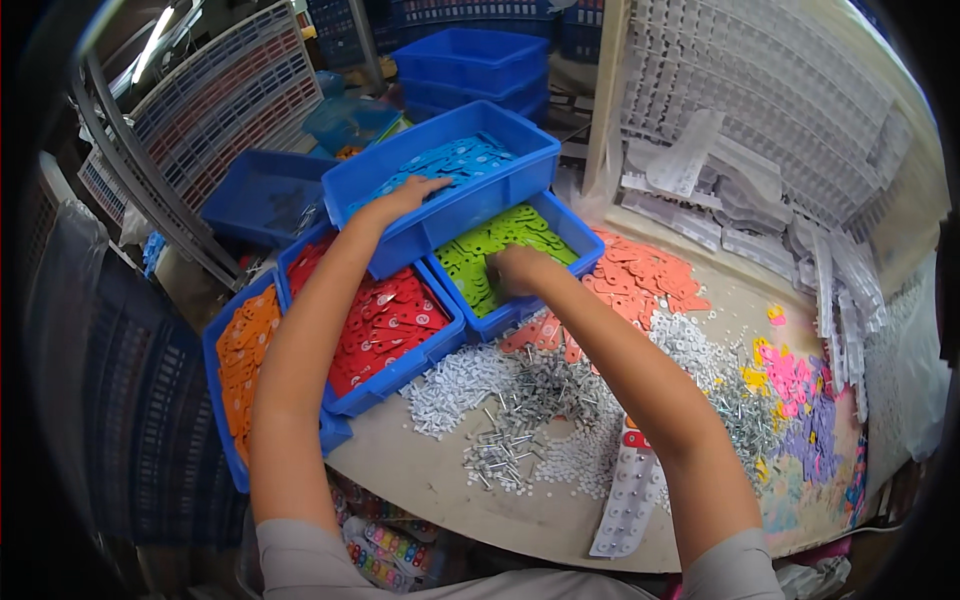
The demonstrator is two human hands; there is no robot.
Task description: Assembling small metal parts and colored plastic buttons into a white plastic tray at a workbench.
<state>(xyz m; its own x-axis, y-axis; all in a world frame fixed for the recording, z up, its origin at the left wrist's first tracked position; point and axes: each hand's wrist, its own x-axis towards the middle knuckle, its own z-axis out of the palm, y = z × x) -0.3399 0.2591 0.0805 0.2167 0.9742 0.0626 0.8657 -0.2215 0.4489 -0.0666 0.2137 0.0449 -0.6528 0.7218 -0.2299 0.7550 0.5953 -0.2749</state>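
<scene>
My left hand reaches over the near side of the upper blue bin, its fingers stretched over flat light-blue plastic pieces. It looks open, with nothing visible in it. Lower and to the right, my right hand dips into a second bin of lime-green pieces. Its fingers curl down among them; their tips, and whatever they hold, are hidden. Under my right forearm lies a white strip with rows of small studs and a red piece near its far end.
Left of the green bin stand bins of red pieces and orange pieces. Coral pieces, metal pins and white caps lie heaped on the table. Pink and purple pieces lie right; clear plastic strips pile behind.
</scene>
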